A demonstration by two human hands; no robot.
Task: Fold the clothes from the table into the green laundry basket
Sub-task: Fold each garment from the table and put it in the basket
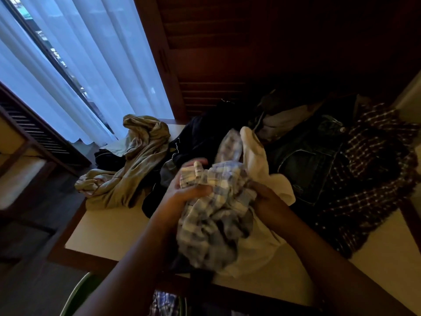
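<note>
Crumpled blue-and-cream plaid shirt bunched above the cluttered table.

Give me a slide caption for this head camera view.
Both hands bunch a plaid shirt above a clothes-strewn table.

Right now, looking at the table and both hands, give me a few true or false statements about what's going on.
1. Both hands hold the checked garment. True.
2. The olive garment lies folded in the green basket. False: it lies crumpled on the table.
3. The denim jacket lies on the table. True.
4. The left hand is empty. False: its grip is on the checked garment, as is the right hand.
</note>
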